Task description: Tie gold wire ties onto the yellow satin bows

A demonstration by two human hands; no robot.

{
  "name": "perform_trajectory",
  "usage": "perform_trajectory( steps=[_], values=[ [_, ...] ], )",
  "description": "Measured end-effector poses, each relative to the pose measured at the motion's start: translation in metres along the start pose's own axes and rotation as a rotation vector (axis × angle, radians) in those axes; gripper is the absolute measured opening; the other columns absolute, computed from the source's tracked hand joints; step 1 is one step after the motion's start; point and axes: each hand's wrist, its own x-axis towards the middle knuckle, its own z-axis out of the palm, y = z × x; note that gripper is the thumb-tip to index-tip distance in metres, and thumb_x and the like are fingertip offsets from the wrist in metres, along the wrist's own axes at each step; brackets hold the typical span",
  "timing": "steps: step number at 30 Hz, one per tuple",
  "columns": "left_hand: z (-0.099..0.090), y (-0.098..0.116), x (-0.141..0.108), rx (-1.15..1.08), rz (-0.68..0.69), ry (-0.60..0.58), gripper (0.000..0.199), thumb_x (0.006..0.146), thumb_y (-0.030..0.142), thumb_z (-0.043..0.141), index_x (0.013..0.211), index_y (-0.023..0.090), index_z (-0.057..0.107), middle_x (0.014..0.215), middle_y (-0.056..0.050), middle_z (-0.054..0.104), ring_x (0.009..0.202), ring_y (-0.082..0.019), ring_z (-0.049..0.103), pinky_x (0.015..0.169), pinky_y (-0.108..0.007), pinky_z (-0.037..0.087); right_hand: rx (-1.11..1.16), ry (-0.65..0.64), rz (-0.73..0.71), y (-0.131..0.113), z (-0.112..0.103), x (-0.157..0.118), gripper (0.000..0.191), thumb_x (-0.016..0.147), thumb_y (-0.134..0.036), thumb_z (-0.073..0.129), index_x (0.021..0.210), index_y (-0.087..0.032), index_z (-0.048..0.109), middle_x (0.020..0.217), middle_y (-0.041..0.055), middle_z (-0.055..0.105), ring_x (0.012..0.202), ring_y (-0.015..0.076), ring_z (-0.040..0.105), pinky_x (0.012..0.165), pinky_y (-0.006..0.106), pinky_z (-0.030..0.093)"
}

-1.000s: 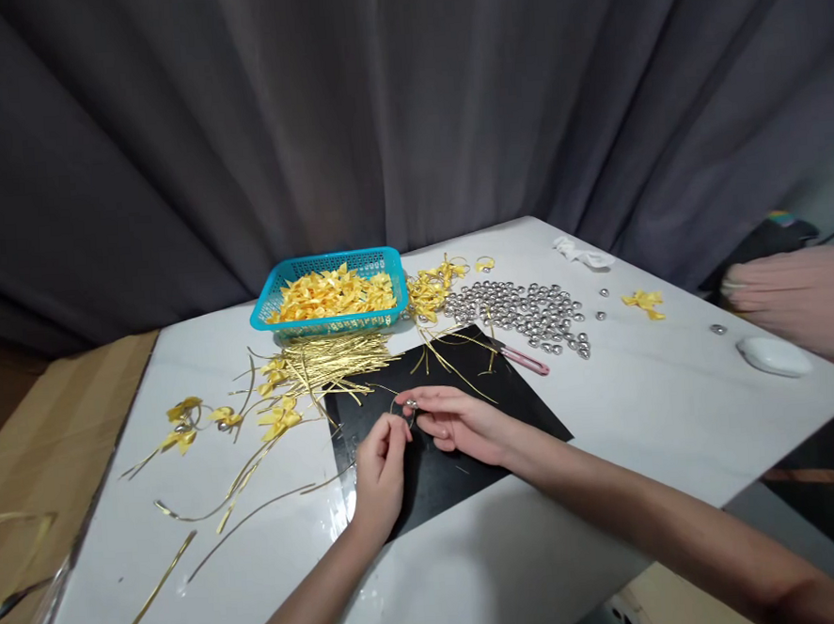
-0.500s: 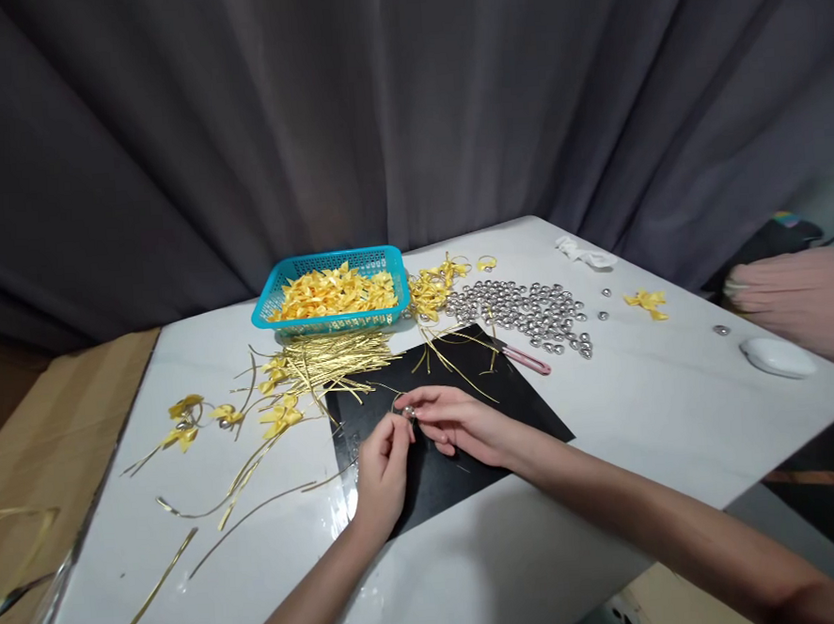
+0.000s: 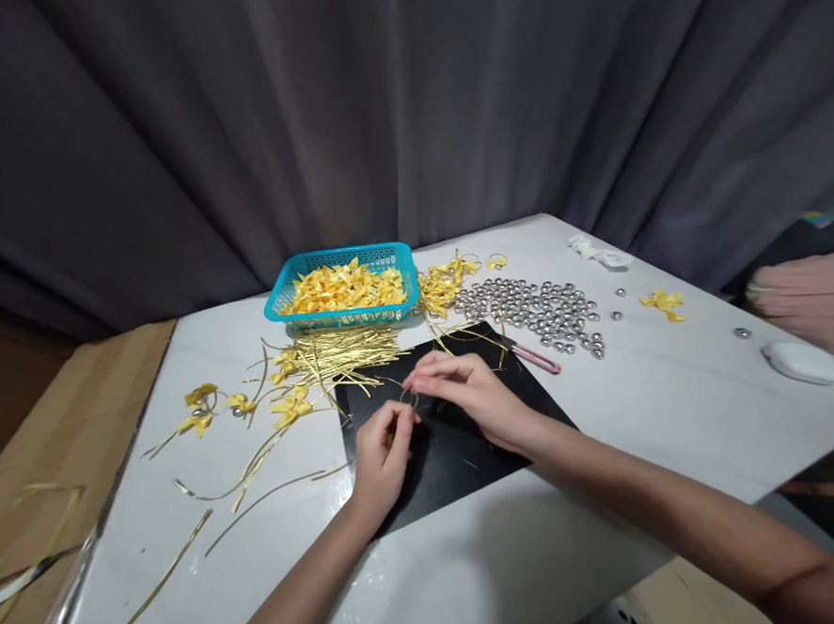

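Over the black mat [image 3: 461, 455], both hands meet at a small loop of thin gold wire [image 3: 411, 399]. My left hand [image 3: 383, 451] is closed, thumb and forefinger pinching the lower side of the loop. From above and to the right, my right hand [image 3: 468, 394] pinches the loop's upper side between thumb and fingers. Part of a thin wire sticks out to the upper left of the fingertips. Behind the hands lies a heap of gold wire strips [image 3: 353, 354].
A teal basket [image 3: 343, 314] holds yellow ribbon flowers. To its right are more flowers [image 3: 440, 290] and many silver beads [image 3: 530, 307]. Pink-handled snips [image 3: 537, 359] lie on the mat's right edge. Wired flowers [image 3: 292, 406] lie at the left, and a white dish [image 3: 802, 362] at the right.
My right hand has lifted slightly and its fingers have drawn together at the wire. The silver bead seen between the fingertips earlier is no longer clearly visible. The view has shifted slightly.
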Motion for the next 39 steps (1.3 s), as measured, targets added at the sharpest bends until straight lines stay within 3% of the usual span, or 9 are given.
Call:
perform_trajectory(
  steps=[5,13,19,22,26,29,32,36,39],
  values=[
    [-0.004,-0.004,0.004,0.084,0.065,0.049,0.025,0.091,0.029,0.042,0.071,0.019,0.052,0.066,0.0,0.053,0.064,-0.015,0.049,0.062,-0.027,0.037,-0.037,-0.075,-0.042,-0.039,-0.011,0.011,0.006,0.069,-0.026,0.072,0.072,-0.022,0.075,0.08,0.001,0.059,0.077,0.0108,0.057,0.073,0.025,0.044],
    [-0.007,-0.004,0.01,0.166,0.142,0.049,0.026,0.091,0.027,0.041,0.07,0.02,0.053,0.082,-0.005,0.058,0.085,-0.02,0.053,0.078,-0.033,0.039,-0.059,0.024,-0.032,-0.074,-0.026,0.024,0.008,0.063,-0.025,0.077,0.067,-0.021,0.073,0.076,0.0,0.066,0.077,0.0111,0.06,0.074,0.025,0.046],
    [-0.006,-0.007,0.011,0.207,0.122,-0.035,0.025,0.092,0.025,0.038,0.074,0.02,0.055,0.094,-0.007,0.056,0.096,-0.021,0.05,0.086,-0.036,0.038,-0.175,0.058,-0.31,-0.088,-0.035,0.03,0.02,0.076,-0.035,0.068,0.072,-0.017,0.059,0.077,-0.0014,0.063,0.052,0.0038,0.048,0.046,0.018,0.037],
    [-0.005,-0.008,0.011,0.217,0.113,-0.072,0.025,0.092,0.025,0.038,0.074,0.021,0.055,0.097,-0.008,0.055,0.1,-0.022,0.049,0.089,-0.038,0.037,-0.185,0.081,-0.434,-0.097,-0.041,0.032,0.021,0.084,-0.036,0.06,0.078,-0.019,0.05,0.075,-0.0018,0.064,0.046,0.0038,0.048,0.04,0.018,0.036],
    [-0.005,-0.008,0.011,0.212,0.101,-0.131,0.024,0.091,0.025,0.04,0.073,0.02,0.056,0.1,-0.008,0.053,0.104,-0.023,0.049,0.091,-0.039,0.037,-0.203,0.17,-0.588,-0.111,-0.05,0.033,0.023,0.082,-0.034,0.063,0.077,-0.019,0.047,0.06,-0.0063,0.059,0.04,0.0035,0.047,0.038,0.018,0.033],
    [-0.004,-0.008,0.011,0.19,0.096,-0.19,0.019,0.089,0.025,0.043,0.076,0.02,0.056,0.101,-0.008,0.053,0.103,-0.022,0.051,0.09,-0.036,0.038,-0.231,0.261,-0.715,-0.124,-0.055,0.03,0.019,0.083,-0.027,0.063,0.073,-0.02,0.048,0.057,-0.0087,0.057,0.038,0.0022,0.042,0.038,0.018,0.029],
    [-0.004,-0.009,0.011,0.099,0.077,-0.236,0.012,0.087,0.026,0.048,0.081,0.019,0.056,0.102,-0.009,0.054,0.102,-0.022,0.053,0.09,-0.035,0.039,-0.23,0.309,-0.743,-0.133,-0.058,0.027,0.014,0.087,-0.021,0.057,0.075,-0.022,0.051,0.06,-0.0066,0.055,0.043,0.0047,0.04,0.038,0.021,0.031],
    [-0.003,-0.012,0.01,0.012,0.048,-0.256,0.02,0.092,0.028,0.037,0.097,0.019,0.055,0.093,-0.007,0.061,0.082,-0.017,0.06,0.077,-0.03,0.046,-0.233,0.31,-0.758,-0.135,-0.064,0.027,0.011,0.084,-0.022,0.06,0.077,-0.023,0.052,0.06,-0.0043,0.054,0.044,0.0089,0.039,0.037,0.025,0.031],
    [-0.002,-0.011,0.009,-0.142,-0.07,-0.226,0.025,0.092,0.031,0.039,0.113,0.02,0.046,0.089,-0.006,0.065,0.075,-0.015,0.063,0.071,-0.027,0.048,-0.279,0.376,-0.756,-0.132,-0.069,0.028,0.015,0.082,-0.027,0.063,0.073,-0.025,0.051,0.058,-0.0041,0.053,0.042,0.0092,0.04,0.037,0.026,0.03]
  ],
)
